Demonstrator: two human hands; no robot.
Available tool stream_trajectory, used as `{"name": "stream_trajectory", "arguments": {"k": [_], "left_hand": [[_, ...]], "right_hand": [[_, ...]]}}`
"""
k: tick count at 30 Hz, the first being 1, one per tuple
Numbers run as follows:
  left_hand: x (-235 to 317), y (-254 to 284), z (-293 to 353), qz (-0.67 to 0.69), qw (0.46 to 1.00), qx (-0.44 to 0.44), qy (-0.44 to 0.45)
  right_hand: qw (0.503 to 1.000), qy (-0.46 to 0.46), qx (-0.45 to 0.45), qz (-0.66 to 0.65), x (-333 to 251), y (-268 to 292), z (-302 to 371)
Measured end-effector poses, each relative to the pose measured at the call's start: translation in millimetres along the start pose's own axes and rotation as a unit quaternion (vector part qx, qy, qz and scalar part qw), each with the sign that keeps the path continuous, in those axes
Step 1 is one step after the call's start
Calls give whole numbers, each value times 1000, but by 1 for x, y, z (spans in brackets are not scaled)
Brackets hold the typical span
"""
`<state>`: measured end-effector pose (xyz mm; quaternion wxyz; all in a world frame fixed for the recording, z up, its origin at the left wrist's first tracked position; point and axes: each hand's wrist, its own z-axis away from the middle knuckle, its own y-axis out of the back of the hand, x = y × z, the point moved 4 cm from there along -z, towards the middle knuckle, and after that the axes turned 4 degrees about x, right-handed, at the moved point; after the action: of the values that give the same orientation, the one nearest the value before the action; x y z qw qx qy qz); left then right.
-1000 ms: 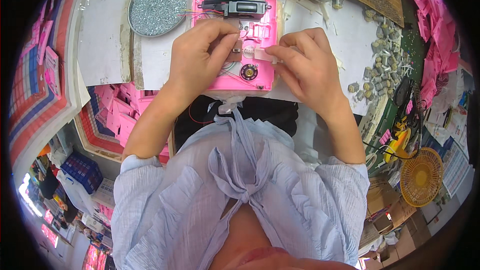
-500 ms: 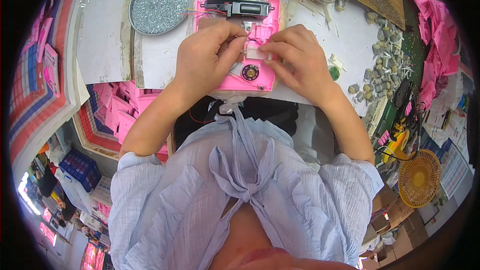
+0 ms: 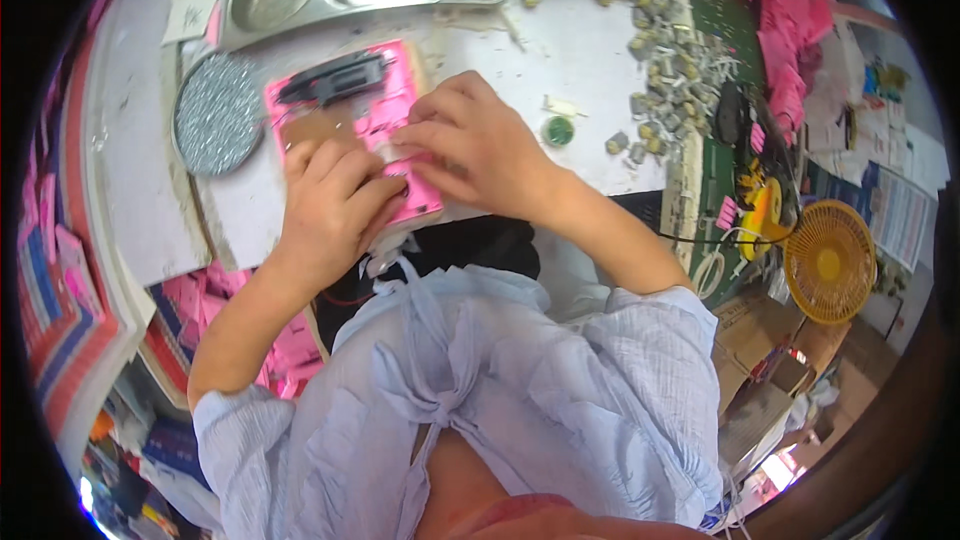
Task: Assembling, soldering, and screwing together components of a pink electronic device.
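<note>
A pink plastic casing [image 3: 403, 70] lies on the white worktop, with a black housing [image 3: 335, 78] fixed across its far end. Beside that housing is a flat brown piece [image 3: 312, 127]. My left hand [image 3: 335, 195] rests over the casing's near left part, its fingers curled and hiding what is under them. From the right, my right hand [image 3: 475, 145] reaches onto the casing. Its fingertips are closed at a small white plastic part [image 3: 387, 152] near the middle. Motion blur softens the fingers, and the round speaker is covered by my left hand.
A round dish of small screws [image 3: 218, 115] stands left of the casing. Behind is a steel tray [image 3: 300, 25] with compartments. Several small metal motors [image 3: 665, 90] are strewn at the right, near a green round item [image 3: 557, 131]. A yellow fan [image 3: 830, 262] is farther right.
The view has shifted and turned, so the casing appears tilted and farther left. My left hand has moved from the white part down over the speaker area; my right hand stays at the white part.
</note>
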<state>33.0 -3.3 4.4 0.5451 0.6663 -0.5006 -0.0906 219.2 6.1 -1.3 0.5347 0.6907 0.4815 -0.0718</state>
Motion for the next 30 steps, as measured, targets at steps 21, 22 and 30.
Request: {"name": "stream_trajectory", "arguments": {"k": [21, 22, 30], "left_hand": [[83, 135, -12, 782, 542, 248, 181], [76, 147, -2, 785, 541, 230, 195], [98, 158, -17, 818, 488, 243, 185]], "right_hand": [[832, -269, -40, 483, 140, 145, 34], [824, -278, -47, 491, 143, 147, 42], [939, -263, 84, 206, 83, 133, 29]]}}
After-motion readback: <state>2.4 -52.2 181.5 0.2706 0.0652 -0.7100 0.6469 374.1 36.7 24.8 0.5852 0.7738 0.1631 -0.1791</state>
